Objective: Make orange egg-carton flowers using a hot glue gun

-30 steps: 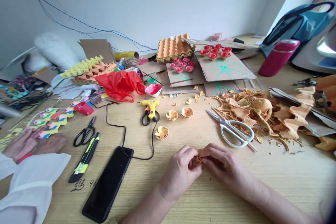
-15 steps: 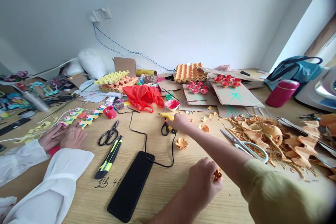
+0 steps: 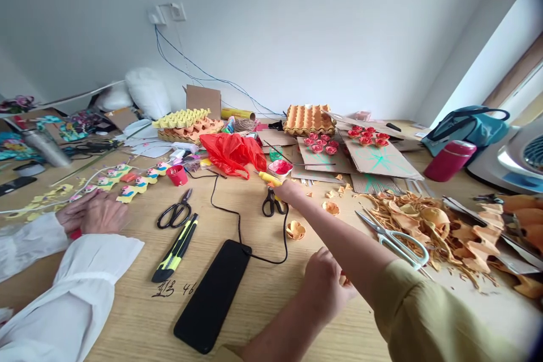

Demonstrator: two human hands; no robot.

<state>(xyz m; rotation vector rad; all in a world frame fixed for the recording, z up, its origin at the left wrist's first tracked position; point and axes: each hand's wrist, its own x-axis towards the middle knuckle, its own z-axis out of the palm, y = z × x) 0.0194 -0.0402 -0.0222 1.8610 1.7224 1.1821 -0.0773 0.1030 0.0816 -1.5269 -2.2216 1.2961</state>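
Note:
My right hand (image 3: 288, 190) reaches across and is closed round the yellow glue gun (image 3: 268, 179); the fingers are mostly hidden behind the hand. Black-handled scissors (image 3: 268, 206) lie under the glue gun. Nearer to me, my left hand (image 3: 323, 281) is closed on an orange egg-carton flower (image 3: 345, 280), of which only a small part shows past the fingers. Two more egg-carton flowers lie on the table: one cupped flower (image 3: 296, 230) left of my right forearm, and another flower (image 3: 331, 208) just beyond the forearm.
A black phone (image 3: 214, 297), a utility knife (image 3: 176, 249) and black scissors (image 3: 175, 215) lie left. Light-handled scissors (image 3: 403, 246) and carton scraps (image 3: 428, 220) are right. Red flowers rest on cardboard (image 3: 388, 161) behind. A co-worker's hands (image 3: 99, 214) work on painted carton pieces at far left.
My right hand has left the small carton piece and gone forward to the glue gun, which has shifted slightly. My left hand keeps the flower. The view has turned left and up.

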